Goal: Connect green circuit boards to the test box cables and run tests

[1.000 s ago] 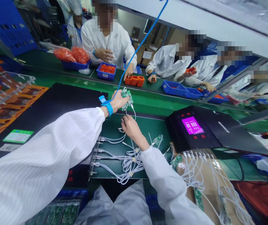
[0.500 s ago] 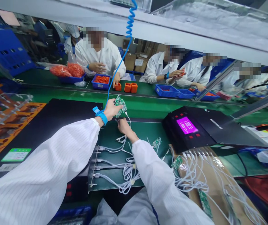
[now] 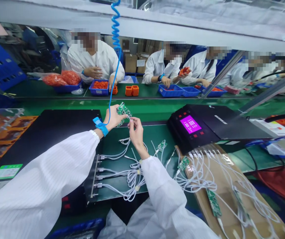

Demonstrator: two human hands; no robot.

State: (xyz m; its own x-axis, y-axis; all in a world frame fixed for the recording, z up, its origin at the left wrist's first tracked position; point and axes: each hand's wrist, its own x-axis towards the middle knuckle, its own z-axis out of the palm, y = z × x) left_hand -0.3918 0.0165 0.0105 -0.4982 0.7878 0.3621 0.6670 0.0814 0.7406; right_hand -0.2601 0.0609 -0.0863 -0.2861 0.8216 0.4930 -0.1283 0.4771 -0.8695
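The left fingers cover part of the circuit board; the right fingers mostly hide a small white piece. The purple display is too small to read. The orange fixture at left and near blue tray are cut off.

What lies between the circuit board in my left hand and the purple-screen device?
Your right hand, then green tabletop, in the head view.
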